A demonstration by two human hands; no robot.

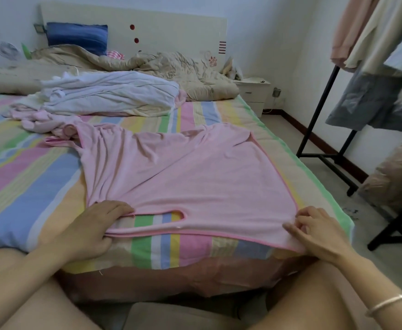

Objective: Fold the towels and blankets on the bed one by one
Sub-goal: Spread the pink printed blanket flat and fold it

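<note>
Behind pink towel (195,172) — white blanket (109,94), rack (316,115) rt

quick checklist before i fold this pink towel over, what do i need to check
1. Left hand grips the near left edge of the pink towel: ok.
2. Right hand pinches the near right corner: ok.
3. Towel lies smooth: not ok, wrinkles run across its left half.
4. Far left end free of the crumpled pink cloth: cannot tell, the two meet there.
5. White blanket lies apart from the towel: ok.
</note>
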